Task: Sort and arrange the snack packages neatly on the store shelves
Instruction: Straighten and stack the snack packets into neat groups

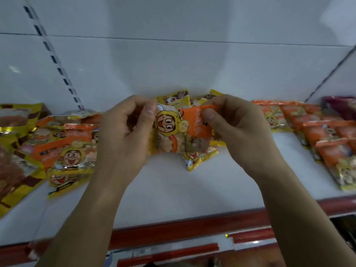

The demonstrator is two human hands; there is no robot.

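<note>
Both hands, left (125, 130) and right (237, 128), pinch an orange-and-yellow packet (177, 130) between them over the white shelf (173, 191), loose packets (67, 149) lying left and a neat row (323, 137) right.

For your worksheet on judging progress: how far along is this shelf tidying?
Done: the orange packets at right lie in overlapping rows. In hand: the left hand and right hand hold a cartoon-face packet together. Left: the jumbled pile at left and loose packets behind the hands.

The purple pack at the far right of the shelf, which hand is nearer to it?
Right. The right hand is mid-shelf, closer to the purple pack; the left hand is farther left.
</note>
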